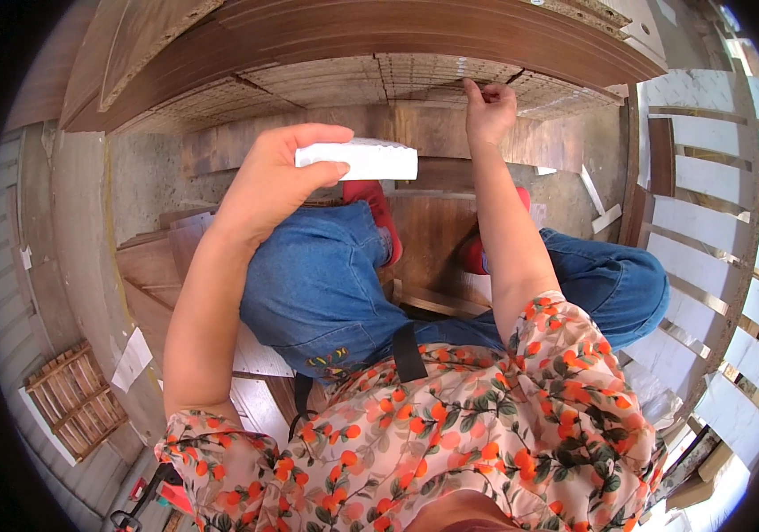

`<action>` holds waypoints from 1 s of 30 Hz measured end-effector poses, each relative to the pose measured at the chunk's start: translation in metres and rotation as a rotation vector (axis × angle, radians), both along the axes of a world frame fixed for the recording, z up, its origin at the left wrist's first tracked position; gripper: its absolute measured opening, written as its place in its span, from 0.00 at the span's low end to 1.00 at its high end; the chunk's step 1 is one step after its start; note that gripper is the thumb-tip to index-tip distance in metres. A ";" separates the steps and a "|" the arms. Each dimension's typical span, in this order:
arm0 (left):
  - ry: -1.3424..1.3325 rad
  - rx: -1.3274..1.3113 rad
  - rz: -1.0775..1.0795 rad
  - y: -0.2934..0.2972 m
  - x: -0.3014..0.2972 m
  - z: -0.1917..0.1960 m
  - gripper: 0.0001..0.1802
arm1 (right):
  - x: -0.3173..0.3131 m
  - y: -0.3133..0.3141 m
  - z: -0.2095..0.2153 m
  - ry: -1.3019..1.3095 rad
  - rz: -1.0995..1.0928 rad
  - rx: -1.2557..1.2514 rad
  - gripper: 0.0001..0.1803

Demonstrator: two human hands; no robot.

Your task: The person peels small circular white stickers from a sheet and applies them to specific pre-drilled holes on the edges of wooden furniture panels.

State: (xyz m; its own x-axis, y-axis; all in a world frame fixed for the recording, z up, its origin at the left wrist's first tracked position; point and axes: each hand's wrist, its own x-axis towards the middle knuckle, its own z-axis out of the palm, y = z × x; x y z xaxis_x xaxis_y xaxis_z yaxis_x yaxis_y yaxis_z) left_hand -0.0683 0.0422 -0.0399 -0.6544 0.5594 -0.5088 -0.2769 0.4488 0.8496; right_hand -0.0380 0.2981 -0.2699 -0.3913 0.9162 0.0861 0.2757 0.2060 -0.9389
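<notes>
My left hand [283, 168] is closed on a small white bundle [361, 161], thumb below and fingers above. The bundle is long and narrow with a wavy upper edge; whether it is a roll or a folded stack I cannot tell. My right hand [490, 108] is raised to the edges of a stack of boards [317, 82], its fingers bent together against the raw chipboard edges. Anything between those fingertips is too small to make out. Just above them, a few small white marks [462, 66] show on the board edges.
Brown wood-look panels [379, 31] rise over the stack. More planks [428, 222] lie under and between my red shoes [370, 217]. White slats [694, 177] stand along the right side. A slatted wooden pallet [76, 401] lies at the lower left, beside scattered white scraps [133, 359].
</notes>
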 end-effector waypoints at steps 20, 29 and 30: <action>-0.032 0.002 -0.001 0.004 0.000 -0.003 0.18 | -0.016 -0.001 -0.021 0.263 0.082 -0.040 0.13; 0.070 0.034 0.070 0.002 -0.008 -0.008 0.17 | 0.021 0.004 0.035 -0.076 0.250 0.089 0.09; 0.072 0.034 0.073 0.003 -0.009 -0.010 0.17 | 0.025 -0.008 0.060 0.031 0.505 -0.141 0.07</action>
